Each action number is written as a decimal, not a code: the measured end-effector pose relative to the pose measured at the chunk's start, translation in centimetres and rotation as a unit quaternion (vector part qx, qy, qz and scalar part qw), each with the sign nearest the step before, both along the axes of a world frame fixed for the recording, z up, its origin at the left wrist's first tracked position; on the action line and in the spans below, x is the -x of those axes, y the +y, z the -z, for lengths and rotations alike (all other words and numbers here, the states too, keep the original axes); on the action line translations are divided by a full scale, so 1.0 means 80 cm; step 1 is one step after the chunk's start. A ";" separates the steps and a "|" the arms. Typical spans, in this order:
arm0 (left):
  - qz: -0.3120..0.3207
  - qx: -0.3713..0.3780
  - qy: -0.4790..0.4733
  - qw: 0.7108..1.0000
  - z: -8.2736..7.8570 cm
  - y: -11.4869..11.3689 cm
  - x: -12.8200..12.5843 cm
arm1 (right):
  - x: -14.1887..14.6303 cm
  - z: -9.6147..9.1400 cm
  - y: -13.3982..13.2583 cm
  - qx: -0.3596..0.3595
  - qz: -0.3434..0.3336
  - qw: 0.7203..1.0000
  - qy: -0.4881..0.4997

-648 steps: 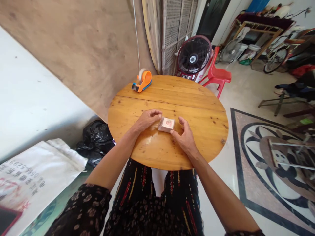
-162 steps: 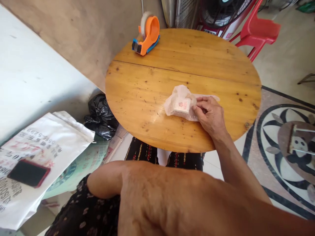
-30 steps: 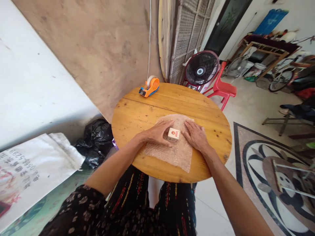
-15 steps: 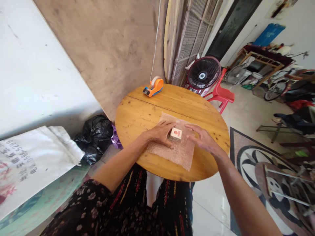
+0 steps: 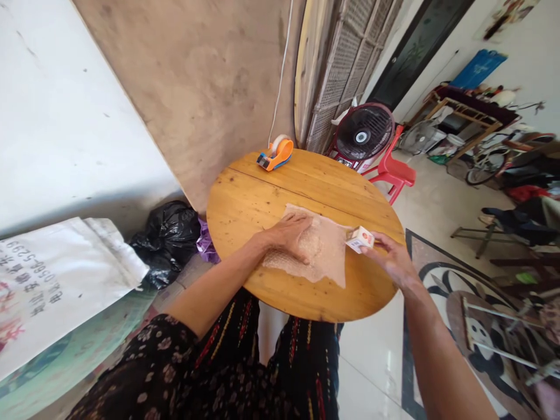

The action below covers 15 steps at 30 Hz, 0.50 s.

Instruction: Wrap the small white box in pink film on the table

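A small white box [image 5: 360, 240] with red print is gripped between the thumb and fingers of my right hand [image 5: 391, 256]. It is tilted, at the right edge of a sheet of bubble wrap [image 5: 326, 256]. My left hand [image 5: 289, 236] lies with its fingers spread on the left part of the sheet and holds nothing. The bubble wrap rests flat on the round wooden table [image 5: 245, 204], partly covered by that hand.
An orange and blue tape dispenser [image 5: 275, 153] with a roll of tape stands near the table's far edge. Beyond the table are a fan [image 5: 363, 133] and a red plastic chair [image 5: 394, 169]. Black plastic bags [image 5: 168, 236] lie to the left.
My right hand has taken hold of the small box and moved it rightward, off the middle of the bubble wrap. My left hand has stayed nearly in place on the sheet.
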<state>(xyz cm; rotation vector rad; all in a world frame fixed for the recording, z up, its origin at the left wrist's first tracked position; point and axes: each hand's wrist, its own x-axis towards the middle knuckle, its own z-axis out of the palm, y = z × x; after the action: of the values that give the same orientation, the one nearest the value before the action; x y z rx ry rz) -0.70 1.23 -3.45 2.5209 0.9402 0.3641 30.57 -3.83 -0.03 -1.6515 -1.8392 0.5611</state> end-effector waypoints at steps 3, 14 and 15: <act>0.002 -0.007 0.008 1.000 -0.002 -0.001 0.001 | -0.036 0.012 -0.010 0.021 0.022 1.000 -0.002; -0.003 -0.024 0.029 0.999 0.007 0.002 0.000 | 0.087 -0.043 -0.063 -0.149 -0.159 0.975 -0.046; -0.005 -0.027 0.030 0.999 0.008 0.001 0.000 | 0.106 -0.038 -0.064 -0.129 -0.199 0.970 -0.059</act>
<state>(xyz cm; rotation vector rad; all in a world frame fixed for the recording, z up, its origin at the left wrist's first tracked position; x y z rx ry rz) -0.68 1.35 -4.08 2.5896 0.9797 0.3215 22.05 -8.92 2.98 -1.1720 -2.2439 0.3699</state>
